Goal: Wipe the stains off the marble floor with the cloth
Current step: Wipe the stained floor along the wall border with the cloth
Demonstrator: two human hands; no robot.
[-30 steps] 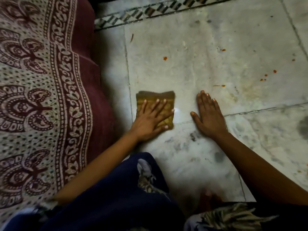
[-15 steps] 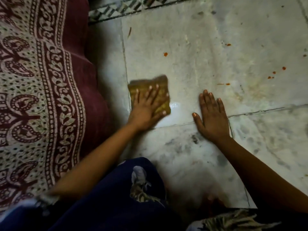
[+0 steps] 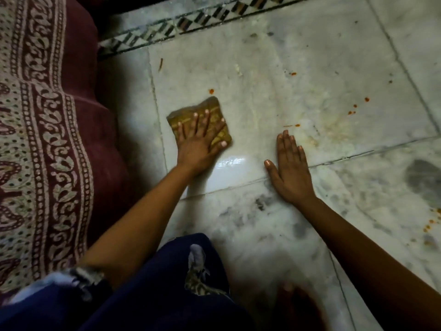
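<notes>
A folded yellow-brown cloth [image 3: 210,108] lies flat on the white marble floor [image 3: 274,68]. My left hand [image 3: 198,142] presses down on it with fingers spread. An orange stain [image 3: 211,91] sits just beyond the cloth's far edge. My right hand [image 3: 290,168] rests flat on the floor to the right, fingers together, holding nothing. More orange spots [image 3: 292,125] lie just past its fingertips, and others [image 3: 358,107] are scattered further right. A wet shiny patch [image 3: 229,162] shows between my hands.
A maroon patterned bedspread [image 3: 47,139] hangs along the left side. A black-and-white tile border [image 3: 191,25] runs along the far edge. A dark smudge [image 3: 424,177] and small orange drops [image 3: 429,225] mark the floor at right. My knee in dark blue cloth [image 3: 155,283] is below.
My left hand has pushed the cloth forward, away from me, toward the orange spot, leaving a wet streak behind. My right hand has stayed planted on the floor.
</notes>
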